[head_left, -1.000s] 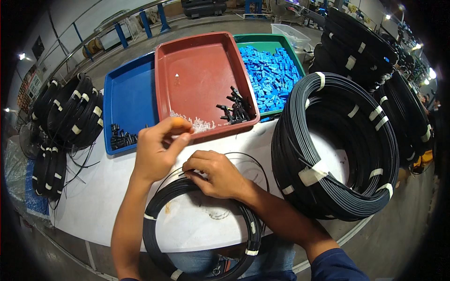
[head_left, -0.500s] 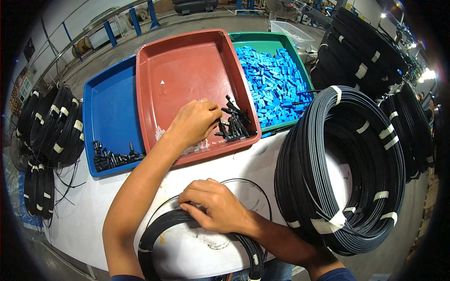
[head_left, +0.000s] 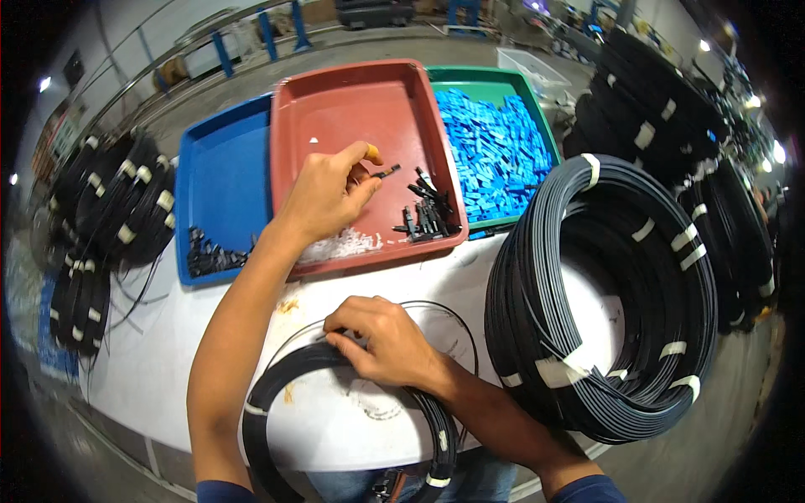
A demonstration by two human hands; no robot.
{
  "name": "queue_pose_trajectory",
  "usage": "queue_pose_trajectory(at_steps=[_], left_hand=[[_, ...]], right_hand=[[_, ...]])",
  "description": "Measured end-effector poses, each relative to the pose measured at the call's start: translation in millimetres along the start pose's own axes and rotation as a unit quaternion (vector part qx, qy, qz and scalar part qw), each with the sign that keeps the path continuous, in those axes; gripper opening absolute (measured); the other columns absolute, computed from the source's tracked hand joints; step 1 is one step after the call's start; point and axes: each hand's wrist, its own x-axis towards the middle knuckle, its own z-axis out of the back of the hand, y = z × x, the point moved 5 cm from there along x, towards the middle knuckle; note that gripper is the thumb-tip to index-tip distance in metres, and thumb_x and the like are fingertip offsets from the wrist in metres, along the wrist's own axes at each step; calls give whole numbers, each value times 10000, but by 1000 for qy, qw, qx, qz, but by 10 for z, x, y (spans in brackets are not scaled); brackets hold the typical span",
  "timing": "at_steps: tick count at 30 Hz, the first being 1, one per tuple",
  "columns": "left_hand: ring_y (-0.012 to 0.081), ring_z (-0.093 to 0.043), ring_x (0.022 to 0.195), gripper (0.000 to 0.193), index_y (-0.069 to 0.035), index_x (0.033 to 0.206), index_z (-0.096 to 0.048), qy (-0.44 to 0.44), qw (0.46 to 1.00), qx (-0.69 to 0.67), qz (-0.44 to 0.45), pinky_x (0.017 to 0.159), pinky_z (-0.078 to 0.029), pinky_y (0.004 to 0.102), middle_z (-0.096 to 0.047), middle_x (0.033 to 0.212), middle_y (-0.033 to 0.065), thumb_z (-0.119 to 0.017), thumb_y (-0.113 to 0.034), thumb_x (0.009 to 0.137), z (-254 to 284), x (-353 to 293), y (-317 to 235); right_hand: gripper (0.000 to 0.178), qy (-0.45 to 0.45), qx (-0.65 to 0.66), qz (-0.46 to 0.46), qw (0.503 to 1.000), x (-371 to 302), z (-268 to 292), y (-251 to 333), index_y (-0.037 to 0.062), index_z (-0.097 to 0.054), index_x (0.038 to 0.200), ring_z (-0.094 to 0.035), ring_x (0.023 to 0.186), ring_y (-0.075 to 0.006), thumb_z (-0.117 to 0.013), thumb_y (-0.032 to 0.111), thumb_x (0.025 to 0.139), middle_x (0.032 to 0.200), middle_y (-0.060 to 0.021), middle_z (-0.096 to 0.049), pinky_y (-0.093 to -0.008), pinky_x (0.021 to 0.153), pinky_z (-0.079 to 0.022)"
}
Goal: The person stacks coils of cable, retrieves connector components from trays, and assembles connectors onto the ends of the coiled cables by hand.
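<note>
My left hand (head_left: 327, 193) is above the red tray (head_left: 352, 96), pinching a small black connector (head_left: 388, 170) between thumb and fingertips. Several more black connectors (head_left: 428, 214) lie piled in the tray's near right corner. White small pieces (head_left: 344, 244) lie along its near edge, partly behind my wrist. On the white table, my right hand (head_left: 377, 335) has its fingers curled at the top of a coil of black cable (head_left: 267, 411). A thin loose cable end (head_left: 457, 314) arcs out beyond that hand. What sits inside the right fingers is partly hidden, but they close on the cable.
A blue tray (head_left: 222, 159) with black parts stands left of the red one, and a green tray (head_left: 482, 80) full of blue clips (head_left: 495, 155) stands right. A large cable coil (head_left: 537, 277) is on the table's right. More coils (head_left: 126, 193) stand at both sides.
My left hand has lifted from the black connector pile and moved up and left with one connector in its fingers. The right hand stays on the cable coil. The view has shifted slightly.
</note>
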Motion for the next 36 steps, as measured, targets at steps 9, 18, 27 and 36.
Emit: queue_pose_trajectory(at_steps=[9,18,27,36], left_hand=[[64,-593,773,153,-2,1007,-722,-155,960,-208,110,732,-469,216,-698,905,23,-751,-118,912,456,-1149,-139],[208,-718,930,273,-51,1211,-550,-163,828,-506,180,819,-594,328,-708,1076,162,-668,-160,991,198,-1717,-89],[187,-714,899,174,-19,1102,-574,-200,820,-490,218,767,-573,279,-722,1071,173,-664,-18,953,161,-1791,122],[185,-738,873,325,-36,1253,-476,-139,935,-276,177,741,-568,260,-717,1142,193,-629,-6,968,191,-1797,-43]], right_hand=[[93,-4,7,-5,1000,2,-1,71,-6,-699,912,-661,698,-284,-716,46,837,838,-147,-660,-370,652,-539],[107,-6,1,-19,1000,-9,19,35,-3,-734,917,-652,702,-238,-727,62,833,835,-131,-700,-338,646,-512],[97,-19,-12,28,999,1,24,114,-1,-728,921,-656,705,-247,-727,49,839,818,-126,-681,-343,628,-508],[97,-7,-33,28,999,34,136,121,-4,-695,929,-655,708,-265,-717,14,836,863,-132,-661,-351,641,-516]])
